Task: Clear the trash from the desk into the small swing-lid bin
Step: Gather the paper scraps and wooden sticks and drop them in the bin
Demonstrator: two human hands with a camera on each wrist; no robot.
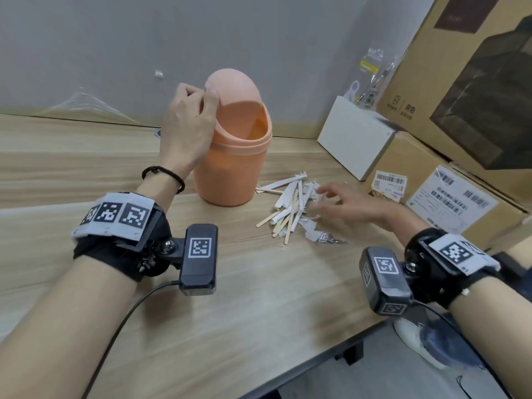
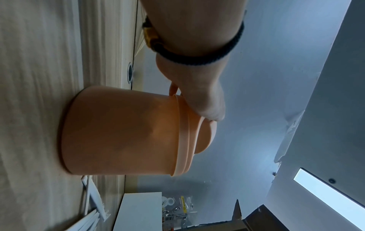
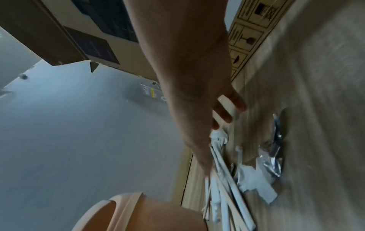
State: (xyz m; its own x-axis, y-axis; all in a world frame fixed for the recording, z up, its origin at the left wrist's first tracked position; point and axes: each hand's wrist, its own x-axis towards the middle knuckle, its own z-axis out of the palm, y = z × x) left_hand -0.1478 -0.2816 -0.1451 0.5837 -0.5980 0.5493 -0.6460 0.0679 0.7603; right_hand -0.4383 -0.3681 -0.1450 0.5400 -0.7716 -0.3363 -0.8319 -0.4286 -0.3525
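Left hand (image 1: 184, 122) pinches domed swing lid (image 1: 234, 87) of small orange plastic bin (image 1: 230, 156), tilted open. Right hand (image 1: 345, 208), fingers spread, empty, over pile of wooden sticks and white paper scraps (image 1: 290, 208) beside bin. Step: gathering trash. Next: close fingers round bundle, lift into opening.

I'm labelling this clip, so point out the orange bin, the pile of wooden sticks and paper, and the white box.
orange bin (image 1: 227, 177), head view, front of its body.
pile of wooden sticks and paper (image 1: 290, 208), head view, middle of the heap.
white box (image 1: 352, 142), head view, its front face.
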